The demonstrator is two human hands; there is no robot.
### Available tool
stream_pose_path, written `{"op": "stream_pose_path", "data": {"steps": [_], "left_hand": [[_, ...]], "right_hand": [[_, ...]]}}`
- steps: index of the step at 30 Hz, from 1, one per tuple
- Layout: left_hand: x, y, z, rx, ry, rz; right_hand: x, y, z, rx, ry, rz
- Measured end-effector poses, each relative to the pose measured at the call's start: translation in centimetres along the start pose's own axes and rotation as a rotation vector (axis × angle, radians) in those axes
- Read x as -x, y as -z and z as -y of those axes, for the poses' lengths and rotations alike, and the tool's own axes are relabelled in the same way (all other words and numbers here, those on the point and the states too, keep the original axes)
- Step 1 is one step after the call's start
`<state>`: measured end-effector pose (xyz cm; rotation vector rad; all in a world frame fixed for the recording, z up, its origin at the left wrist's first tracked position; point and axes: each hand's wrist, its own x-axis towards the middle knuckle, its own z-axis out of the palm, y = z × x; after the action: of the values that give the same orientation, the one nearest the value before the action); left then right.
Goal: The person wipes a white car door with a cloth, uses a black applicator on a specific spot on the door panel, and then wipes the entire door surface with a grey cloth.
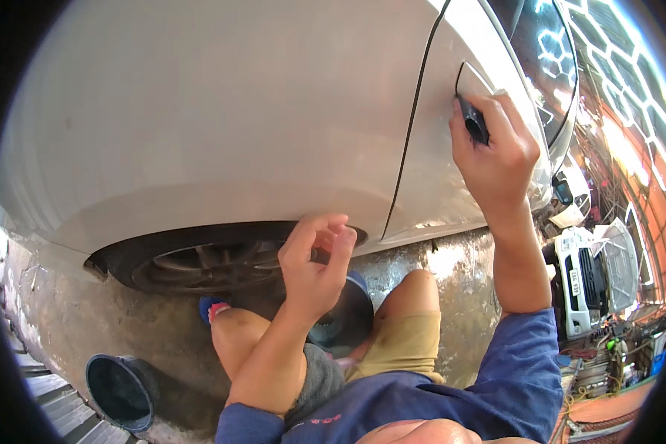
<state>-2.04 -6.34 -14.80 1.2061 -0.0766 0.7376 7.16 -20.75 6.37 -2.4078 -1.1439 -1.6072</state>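
My right hand (499, 140) grips a dark block (473, 122) against the pale body panel of a car (237, 111), beside a small rounded flap (475, 78) and right of a long dark seam. My left hand (318, 259) is raised near the wheel arch at the panel's lower edge, its fingers loosely curled and apart, holding nothing that I can see. Below the arch is the dark wheel (200, 263). A grey cloth (318, 377) lies over my left thigh.
A dark bucket (355, 303) is between my legs, partly hidden by my left arm. Another dark bucket (118, 392) stands on the wet concrete floor (59, 303) at lower left. To the right are another vehicle's front (577, 288) and a cluttered heap of gear (629, 355).
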Motion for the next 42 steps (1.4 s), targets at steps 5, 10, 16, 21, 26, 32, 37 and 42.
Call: {"op": "stream_pose_path", "data": {"steps": [5, 10, 16, 21, 26, 32, 37, 42], "left_hand": [[0.1, 0.1, 0.1, -0.018, 0.041, -0.016], [-0.1, 0.1, 0.0, 0.004, -0.016, 0.005], [-0.1, 0.1, -0.1, 0.011, -0.006, -0.01], [0.1, 0.6, -0.2, -0.028, 0.006, 0.058], [-0.1, 1.0, -0.4, -0.019, 0.04, 0.06], [-0.3, 1.2, -0.5, -0.015, 0.015, 0.047], [-0.2, 1.2, -0.4, 0.006, -0.01, 0.05], [-0.3, 1.1, -0.4, -0.011, -0.001, 0.05]], "right_hand": [[-0.2, 0.0, 0.1, -0.019, 0.005, -0.006], [-0.7, 0.3, 0.3, -0.003, -0.019, 0.038], [-2.0, 0.1, 0.5, -0.009, 0.007, -0.038], [-2.8, 0.8, 0.8, 0.031, -0.083, 0.096], [-3.6, 1.0, 1.0, 0.054, -0.133, 0.15], [-4.0, 1.3, 1.3, 0.027, -0.25, 0.28], [-4.7, 1.5, 1.4, -0.013, -0.31, 0.309], [-5.5, 1.5, 1.3, -0.016, -0.306, 0.316]]}}
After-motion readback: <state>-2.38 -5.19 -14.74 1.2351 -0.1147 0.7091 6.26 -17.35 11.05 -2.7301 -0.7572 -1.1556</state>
